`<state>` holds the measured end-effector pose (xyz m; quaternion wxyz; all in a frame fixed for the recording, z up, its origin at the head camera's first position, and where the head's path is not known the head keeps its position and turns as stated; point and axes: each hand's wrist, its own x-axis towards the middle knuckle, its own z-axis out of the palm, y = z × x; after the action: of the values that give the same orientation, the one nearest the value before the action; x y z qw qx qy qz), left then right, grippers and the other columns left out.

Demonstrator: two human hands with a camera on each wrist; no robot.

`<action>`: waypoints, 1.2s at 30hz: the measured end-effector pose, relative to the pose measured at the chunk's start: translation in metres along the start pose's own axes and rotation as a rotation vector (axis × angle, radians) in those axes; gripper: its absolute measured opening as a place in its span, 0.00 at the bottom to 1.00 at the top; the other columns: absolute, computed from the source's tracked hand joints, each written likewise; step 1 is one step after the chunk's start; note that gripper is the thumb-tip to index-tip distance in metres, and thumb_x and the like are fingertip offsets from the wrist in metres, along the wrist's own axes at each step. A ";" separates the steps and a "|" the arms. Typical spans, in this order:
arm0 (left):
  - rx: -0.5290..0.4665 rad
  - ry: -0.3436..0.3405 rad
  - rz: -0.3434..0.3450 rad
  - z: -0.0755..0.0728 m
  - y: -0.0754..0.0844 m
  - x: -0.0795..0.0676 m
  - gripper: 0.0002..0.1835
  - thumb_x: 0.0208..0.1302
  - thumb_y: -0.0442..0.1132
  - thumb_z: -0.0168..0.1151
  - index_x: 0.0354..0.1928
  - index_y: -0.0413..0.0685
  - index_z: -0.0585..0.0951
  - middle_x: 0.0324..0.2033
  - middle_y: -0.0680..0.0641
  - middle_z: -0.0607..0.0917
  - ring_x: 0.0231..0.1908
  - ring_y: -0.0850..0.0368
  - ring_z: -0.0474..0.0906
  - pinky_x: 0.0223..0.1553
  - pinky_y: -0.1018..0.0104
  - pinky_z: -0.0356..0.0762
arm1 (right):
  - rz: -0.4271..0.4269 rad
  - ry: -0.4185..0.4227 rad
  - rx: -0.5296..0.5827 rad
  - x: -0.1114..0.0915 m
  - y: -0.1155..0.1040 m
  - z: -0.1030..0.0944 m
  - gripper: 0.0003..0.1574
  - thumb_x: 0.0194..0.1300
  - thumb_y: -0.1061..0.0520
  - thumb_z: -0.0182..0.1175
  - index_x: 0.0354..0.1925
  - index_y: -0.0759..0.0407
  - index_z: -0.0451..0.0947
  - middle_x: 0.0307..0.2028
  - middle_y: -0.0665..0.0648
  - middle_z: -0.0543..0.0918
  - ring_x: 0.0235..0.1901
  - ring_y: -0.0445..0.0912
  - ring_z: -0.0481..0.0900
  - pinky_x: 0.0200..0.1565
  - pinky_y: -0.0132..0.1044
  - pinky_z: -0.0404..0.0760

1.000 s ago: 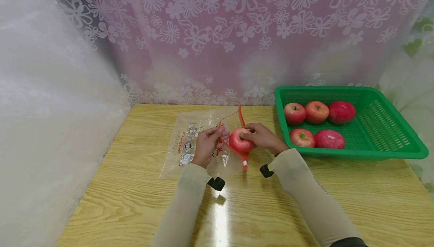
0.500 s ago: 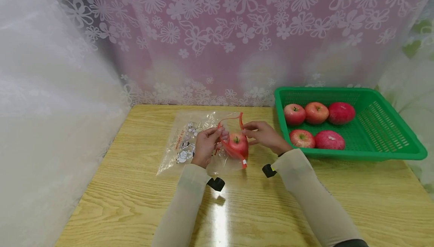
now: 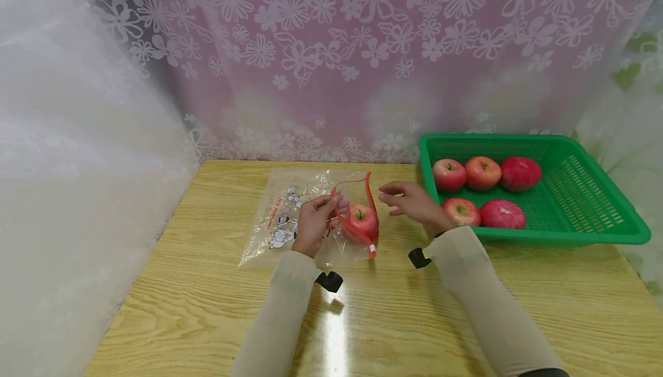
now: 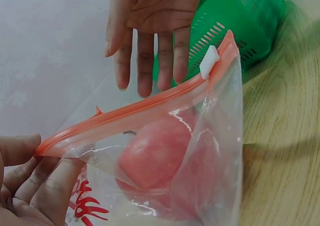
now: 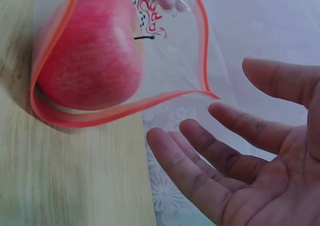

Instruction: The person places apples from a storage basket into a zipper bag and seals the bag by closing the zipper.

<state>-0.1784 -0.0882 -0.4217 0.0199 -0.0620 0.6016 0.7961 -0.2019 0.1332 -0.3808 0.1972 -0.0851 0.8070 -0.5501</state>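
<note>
Nearest are two cream fabric sleeves (image 3: pixel 287 302), lying over a pale-yellow wood-grain tabletop (image 3: pixel 207 308), glossy enough to mirror a streak of light. Beyond the cuffs, the left hand (image 3: pixel 313 223) pinches the orange-red plastic zip strip (image 3: pixel 370 198) between thumb and fingers, holding up one lip of a clear, flat plastic bag (image 3: pixel 277 216) with cartoon animals and red lettering. A white plastic slider (image 3: pixel 372 248) sits at the strip's near end. Just inside the mouth rests a round, red, smooth-skinned apple (image 3: pixel 362 221), lightly streaked, with a thin dark stem; the film creases and glints about it. The right hand (image 3: pixel 411 201) is spread, its fingers apart and holding nothing, just beside the opening. Farther right stands a green perforated plastic basket (image 3: pixel 544 237), a rectangle with flared walls, holding five red, rounded apples (image 3: pixel 483 172). A translucent pink curtain with white flowers (image 3: pixel 331 60) hangs behind.

The step in hand appears to be bagging this apple: it is within the mouth but not deep. The next move seems to call for a steady lip and a gentle push inward, lest the apple roll out.
</note>
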 end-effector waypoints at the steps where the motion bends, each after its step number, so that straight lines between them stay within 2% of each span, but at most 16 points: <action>1: 0.002 -0.001 -0.003 0.000 0.000 0.000 0.13 0.68 0.34 0.59 0.47 0.29 0.81 0.36 0.40 0.87 0.31 0.61 0.85 0.30 0.73 0.83 | -0.002 0.001 0.001 -0.001 0.000 -0.001 0.29 0.74 0.55 0.51 0.66 0.71 0.62 0.64 0.71 0.65 0.61 0.66 0.66 0.56 0.53 0.77; 10: 0.008 -0.010 -0.010 0.001 0.002 -0.003 0.15 0.68 0.36 0.59 0.49 0.30 0.81 0.38 0.38 0.87 0.36 0.56 0.86 0.33 0.72 0.83 | -0.052 0.017 -0.017 -0.010 -0.005 -0.011 0.30 0.74 0.55 0.51 0.66 0.73 0.62 0.64 0.71 0.65 0.60 0.65 0.67 0.56 0.52 0.77; 20: 0.001 -0.007 -0.002 0.001 0.000 -0.001 0.15 0.69 0.35 0.59 0.49 0.29 0.80 0.35 0.41 0.88 0.32 0.59 0.86 0.32 0.72 0.83 | -0.057 0.086 -0.029 -0.019 -0.008 -0.021 0.29 0.73 0.53 0.54 0.64 0.71 0.66 0.63 0.68 0.68 0.59 0.62 0.69 0.56 0.53 0.76; 29: 0.014 -0.005 -0.002 0.003 0.001 -0.003 0.15 0.69 0.36 0.59 0.49 0.29 0.80 0.37 0.40 0.87 0.33 0.59 0.86 0.32 0.72 0.83 | -0.053 0.090 -0.015 -0.023 -0.004 -0.030 0.31 0.73 0.52 0.54 0.65 0.71 0.64 0.64 0.69 0.67 0.61 0.63 0.67 0.57 0.54 0.75; 36: 0.002 -0.002 0.001 0.002 0.002 -0.003 0.16 0.68 0.36 0.59 0.49 0.28 0.80 0.36 0.41 0.88 0.33 0.58 0.86 0.31 0.73 0.83 | -0.095 0.079 0.015 -0.032 -0.004 -0.041 0.33 0.74 0.51 0.52 0.66 0.72 0.61 0.66 0.68 0.63 0.64 0.62 0.64 0.59 0.54 0.73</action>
<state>-0.1757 -0.0864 -0.4192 0.0202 -0.0607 0.6025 0.7956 -0.1897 0.1776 -0.3566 0.1395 -0.1002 0.8049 -0.5680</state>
